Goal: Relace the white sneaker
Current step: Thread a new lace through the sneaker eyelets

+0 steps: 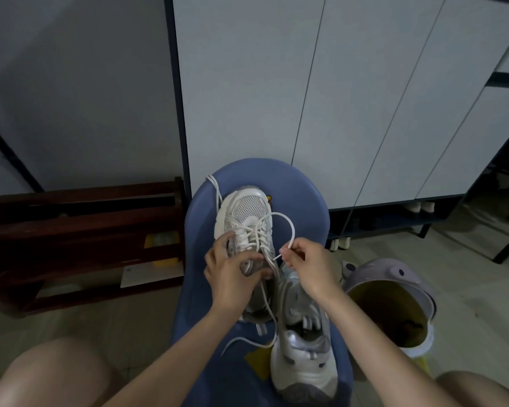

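Lace [282,221] tip pinched in right fingers [288,254], sneaker [247,212] seemingly under gripping left fingers [247,259].

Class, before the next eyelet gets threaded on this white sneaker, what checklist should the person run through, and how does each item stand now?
1. Lace tip pinched in right hand: ok; the lace arcs up from that grip.
2. Left hand steadying the white sneaker: ok.
3. Sneaker resting on the blue stool: ok.
4. Target eyelet visible: cannot tell, fingers cover it.
5. Other lace end free: ok, trailing on the stool beside the second sneaker.
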